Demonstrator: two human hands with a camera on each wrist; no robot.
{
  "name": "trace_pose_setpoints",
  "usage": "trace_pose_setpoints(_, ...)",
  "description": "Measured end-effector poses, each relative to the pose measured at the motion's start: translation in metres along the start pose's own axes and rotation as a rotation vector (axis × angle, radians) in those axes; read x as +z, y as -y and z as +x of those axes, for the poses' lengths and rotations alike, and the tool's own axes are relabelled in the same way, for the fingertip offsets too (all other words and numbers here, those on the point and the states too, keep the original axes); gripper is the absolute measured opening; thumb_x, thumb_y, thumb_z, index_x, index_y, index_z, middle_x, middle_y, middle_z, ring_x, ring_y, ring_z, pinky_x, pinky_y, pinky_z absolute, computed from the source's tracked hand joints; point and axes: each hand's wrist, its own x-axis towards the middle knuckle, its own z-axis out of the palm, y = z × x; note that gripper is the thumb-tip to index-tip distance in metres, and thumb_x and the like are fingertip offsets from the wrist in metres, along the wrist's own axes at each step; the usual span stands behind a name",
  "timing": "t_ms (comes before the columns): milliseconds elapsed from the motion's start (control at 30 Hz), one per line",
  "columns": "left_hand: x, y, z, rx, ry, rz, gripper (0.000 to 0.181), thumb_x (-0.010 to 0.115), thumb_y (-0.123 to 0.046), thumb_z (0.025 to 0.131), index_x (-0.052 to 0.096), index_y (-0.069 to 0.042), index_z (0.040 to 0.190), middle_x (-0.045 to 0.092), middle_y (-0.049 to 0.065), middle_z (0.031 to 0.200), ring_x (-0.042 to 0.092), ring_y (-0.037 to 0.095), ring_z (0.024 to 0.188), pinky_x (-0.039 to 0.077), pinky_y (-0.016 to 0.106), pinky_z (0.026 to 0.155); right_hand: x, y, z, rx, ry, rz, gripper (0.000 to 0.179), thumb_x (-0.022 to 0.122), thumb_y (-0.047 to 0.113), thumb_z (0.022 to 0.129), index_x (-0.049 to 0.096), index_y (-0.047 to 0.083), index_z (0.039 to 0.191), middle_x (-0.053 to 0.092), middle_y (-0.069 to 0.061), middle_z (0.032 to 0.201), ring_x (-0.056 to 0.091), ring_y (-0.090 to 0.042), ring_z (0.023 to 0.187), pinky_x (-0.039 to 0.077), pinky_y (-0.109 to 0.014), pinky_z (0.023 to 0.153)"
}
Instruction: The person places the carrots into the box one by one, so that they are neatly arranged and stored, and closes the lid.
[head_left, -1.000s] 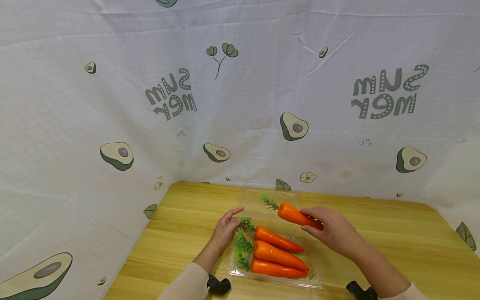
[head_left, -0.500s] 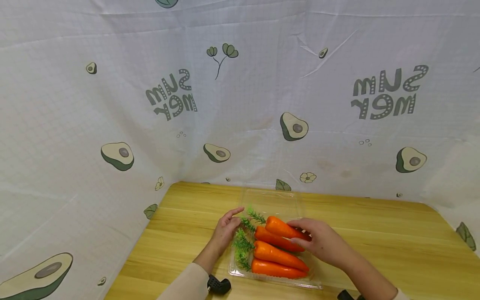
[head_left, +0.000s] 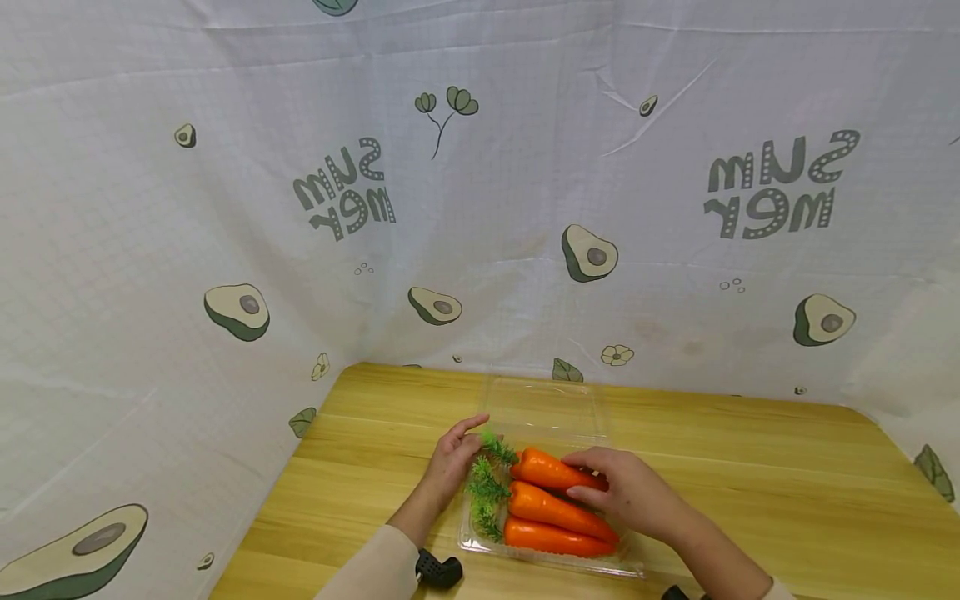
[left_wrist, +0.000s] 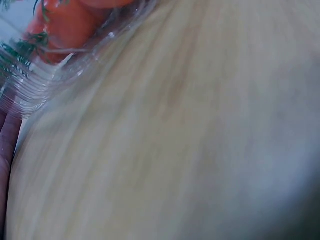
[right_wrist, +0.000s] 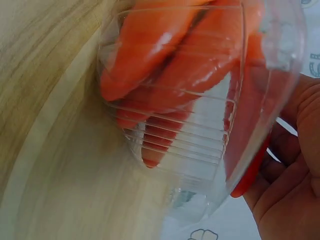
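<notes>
A clear plastic clamshell box (head_left: 555,568) sits on the table with orange carrots and their green tops (head_left: 486,492) inside. My right hand (head_left: 639,493) pinches the narrow end of one carrot (head_left: 547,468), which lies over another at the far side of the box. Two more carrots lie nearer me, one in the middle (head_left: 558,510) and one along the front (head_left: 558,540). In the right wrist view the held carrot's red-orange tip (right_wrist: 245,182) shows beside the box wall. My left hand (head_left: 447,462) rests against the box's left wall, fingers fairly straight.
The transparent lid (head_left: 542,406) lies folded back behind the box. Wooden table (head_left: 750,467) extends to both sides. A white printed cloth (head_left: 487,192) hangs behind and at the left.
My right hand has brought the carrot down and toward me, from above the lid into the box onto the rear carrot. My left hand has stayed in place.
</notes>
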Motion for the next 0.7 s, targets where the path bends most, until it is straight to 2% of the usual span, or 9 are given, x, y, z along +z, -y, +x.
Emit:
trace_pose_setpoints(67, 0.000, 0.000, 0.000, 0.000, 0.001, -0.005, 0.047, 0.047, -0.008, 0.102, 0.049, 0.001, 0.149, 0.061, -0.018, 0.074, 0.044, -0.001, 0.058, 0.038, 0.016, 0.058, 0.002, 0.000, 0.001, 0.000, -0.004, 0.001, 0.033, 0.076, 0.034, 0.091, 0.074, 0.017, 0.119, 0.074, 0.006, 0.110, 0.064, -0.002, 0.090, 0.058, -0.024, 0.077)
trace_pose_setpoints(100, 0.000, 0.000, 0.000, 0.000, -0.001, -0.001, 0.047, 0.047, -0.008, 0.102, 0.049, 0.001, 0.148, 0.056, -0.017, 0.069, 0.041, 0.000, 0.056, 0.036, 0.016, 0.057, 0.003, -0.001, 0.001, 0.000, -0.004, 0.004, 0.033, 0.076, 0.034, 0.092, 0.074, 0.017, 0.119, 0.074, 0.006, 0.110, 0.065, -0.002, 0.090, 0.058, -0.025, 0.078)
trace_pose_setpoints(167, 0.000, 0.000, 0.000, -0.003, -0.010, 0.008, 0.048, 0.047, -0.008, 0.101, 0.050, 0.000, 0.148, 0.054, -0.017, 0.069, 0.033, 0.001, 0.052, 0.032, 0.017, 0.054, 0.005, -0.001, 0.002, -0.001, -0.005, 0.006, 0.033, 0.075, 0.035, 0.092, 0.074, 0.017, 0.119, 0.075, 0.006, 0.111, 0.066, -0.003, 0.092, 0.058, -0.025, 0.079)
trace_pose_setpoints(333, 0.000, 0.002, 0.001, -0.008, -0.014, 0.005, 0.048, 0.047, -0.008, 0.101, 0.050, 0.001, 0.148, 0.050, -0.017, 0.064, 0.031, 0.002, 0.049, 0.031, 0.017, 0.051, 0.009, 0.000, 0.004, 0.006, 0.001, 0.010, 0.032, 0.075, 0.034, 0.092, 0.074, 0.016, 0.120, 0.075, 0.004, 0.112, 0.068, -0.007, 0.095, 0.059, -0.027, 0.080)
trace_pose_setpoints(400, -0.001, 0.002, 0.001, -0.008, -0.014, 0.009, 0.048, 0.047, -0.008, 0.101, 0.050, 0.001, 0.147, 0.039, -0.013, 0.060, 0.031, 0.002, 0.048, 0.030, 0.017, 0.050, 0.010, -0.001, 0.005, 0.011, 0.005, 0.013, 0.032, 0.075, 0.034, 0.093, 0.074, 0.016, 0.120, 0.075, 0.004, 0.113, 0.068, -0.008, 0.096, 0.059, -0.028, 0.081)
trace_pose_setpoints(433, -0.001, 0.002, 0.001, -0.011, -0.013, 0.001, 0.048, 0.047, -0.008, 0.100, 0.051, 0.000, 0.147, 0.044, -0.014, 0.061, 0.035, 0.001, 0.050, 0.033, 0.016, 0.051, 0.010, -0.001, 0.005, 0.013, 0.008, 0.016, 0.032, 0.075, 0.034, 0.093, 0.074, 0.016, 0.120, 0.075, 0.004, 0.113, 0.068, -0.008, 0.096, 0.059, -0.028, 0.081)
trace_pose_setpoints(567, -0.001, 0.002, 0.001, -0.016, -0.009, 0.003, 0.047, 0.046, -0.009, 0.101, 0.051, -0.001, 0.148, 0.046, -0.015, 0.062, 0.038, 0.001, 0.052, 0.035, 0.016, 0.053, 0.013, -0.003, 0.007, 0.019, 0.014, 0.033, 0.032, 0.074, 0.034, 0.094, 0.074, 0.017, 0.120, 0.074, 0.004, 0.114, 0.069, -0.009, 0.098, 0.059, -0.028, 0.083)
trace_pose_setpoints(633, -0.002, 0.002, 0.001, -0.018, 0.000, -0.015, 0.047, 0.046, -0.009, 0.102, 0.049, 0.000, 0.149, 0.057, -0.018, 0.068, 0.039, 0.001, 0.054, 0.036, 0.016, 0.054, 0.015, -0.005, 0.007, 0.018, 0.013, 0.039, 0.032, 0.074, 0.035, 0.094, 0.073, 0.017, 0.120, 0.074, 0.004, 0.115, 0.069, -0.009, 0.098, 0.059, -0.028, 0.083)
trace_pose_setpoints(700, -0.003, 0.002, 0.001, -0.017, 0.000, -0.021, 0.047, 0.046, -0.010, 0.103, 0.048, 0.000, 0.149, 0.054, -0.017, 0.067, 0.035, 0.001, 0.051, 0.033, 0.017, 0.051, 0.016, -0.006, 0.008, 0.012, 0.012, 0.049, 0.033, 0.074, 0.036, 0.094, 0.073, 0.016, 0.121, 0.074, 0.003, 0.115, 0.069, -0.008, 0.098, 0.059, -0.027, 0.082)
